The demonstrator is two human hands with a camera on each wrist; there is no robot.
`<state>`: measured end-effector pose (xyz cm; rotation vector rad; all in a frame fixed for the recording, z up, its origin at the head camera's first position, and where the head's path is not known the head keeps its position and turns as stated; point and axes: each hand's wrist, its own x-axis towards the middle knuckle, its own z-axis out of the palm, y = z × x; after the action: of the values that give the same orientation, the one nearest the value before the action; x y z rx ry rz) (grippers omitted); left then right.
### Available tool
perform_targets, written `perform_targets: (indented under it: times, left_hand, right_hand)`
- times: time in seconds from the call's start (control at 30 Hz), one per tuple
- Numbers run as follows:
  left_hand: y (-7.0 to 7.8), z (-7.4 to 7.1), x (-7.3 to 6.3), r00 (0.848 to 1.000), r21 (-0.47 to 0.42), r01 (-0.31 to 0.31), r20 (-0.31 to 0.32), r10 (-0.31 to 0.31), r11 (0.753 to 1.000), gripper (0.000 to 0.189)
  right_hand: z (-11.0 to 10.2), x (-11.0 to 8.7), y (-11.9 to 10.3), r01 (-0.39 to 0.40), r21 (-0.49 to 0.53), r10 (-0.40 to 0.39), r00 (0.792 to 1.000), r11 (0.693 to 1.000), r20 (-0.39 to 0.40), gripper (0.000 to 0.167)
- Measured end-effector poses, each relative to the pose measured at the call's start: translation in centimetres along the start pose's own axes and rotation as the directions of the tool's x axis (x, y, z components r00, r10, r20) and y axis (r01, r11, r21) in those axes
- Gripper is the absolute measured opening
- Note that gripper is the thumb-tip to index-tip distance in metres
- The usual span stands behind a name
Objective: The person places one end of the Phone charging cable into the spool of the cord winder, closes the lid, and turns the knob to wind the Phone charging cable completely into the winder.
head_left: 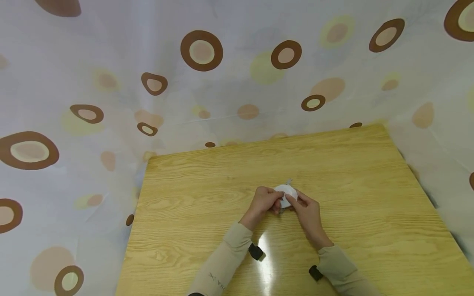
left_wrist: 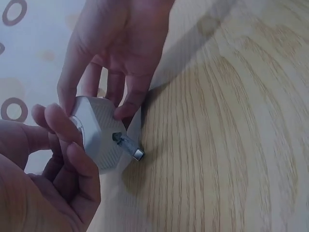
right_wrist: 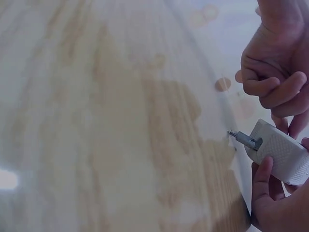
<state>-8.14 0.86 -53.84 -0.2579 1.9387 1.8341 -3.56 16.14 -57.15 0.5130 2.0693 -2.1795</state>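
Observation:
Both hands meet over a white, many-sided cable reel (head_left: pixel 291 190) held above the table, a short grey plug jutting from each of two opposite edges. In the left wrist view one plug (left_wrist: pixel 130 146) shows a metal tip; another plug (right_wrist: pixel 246 140) sticks out in the right wrist view. My right hand (head_left: pixel 309 213) grips the reel by its ribbed rim, thumb on its upper face. The fingers of my left hand (head_left: pixel 262 203) are curled, with thumb and forefinger pinching at the middle of that face. What exactly they pinch is hidden by the fingertips.
A wood-grain table (head_left: pixel 192 197) lies beneath, with a bright glare streak near the forearms. Pale sheeting (head_left: pixel 229 90) printed with brown rings and spots rises behind it and at both sides. Black wrist cameras (head_left: pixel 255 251) sit at the beige sleeves.

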Motion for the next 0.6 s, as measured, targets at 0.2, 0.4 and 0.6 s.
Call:
perform_targets:
  times: [0.2,0.4,0.6]
  left_hand:
    - [0.1,-0.7,-0.5,0.987,0.115,-0.146,-0.047,0.152,0.983,0.023]
    - [0.1,-1.6,-0.5,0.957,0.282,-0.208,-0.139,0.255,0.937,0.030]
    - [-0.9,-1.8,-0.2,0.994,0.112,-0.103,-0.033,0.107,0.988,0.051]
  right_hand:
    - [-0.1,0.5,-0.2,-0.072,0.085,0.071,0.997,0.994,0.019,0.057]
    - [-0.3,0.9,-0.6,-0.135,0.207,0.138,0.990,0.969,0.004,0.058]
    - [0.3,0.6,-1.3,-0.161,0.277,0.156,0.987,0.947,0.040,0.055]
